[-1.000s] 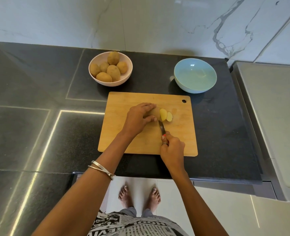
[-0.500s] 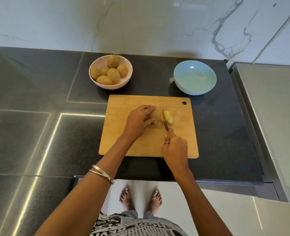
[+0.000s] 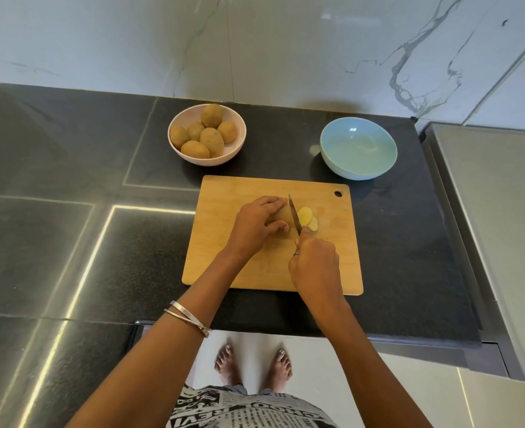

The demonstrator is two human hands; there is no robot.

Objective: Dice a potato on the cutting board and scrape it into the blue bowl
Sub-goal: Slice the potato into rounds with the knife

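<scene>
The left hand (image 3: 259,222) curled over the potato (image 3: 283,218) on the board (image 3: 224,242); the right hand (image 3: 315,261) gripped the knife (image 3: 294,216). Slices (image 3: 307,218) lay right of the knife. Good practice: fingertips tucked back, even cuts.

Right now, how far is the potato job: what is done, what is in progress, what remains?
Done: a few slices lie cut on the cutting board. In hand: the left hand holds the potato while the right hand grips the knife, blade at the cut face. Left: finishing the slices, dicing, and scraping them into the blue bowl, which holds no potato.
</scene>
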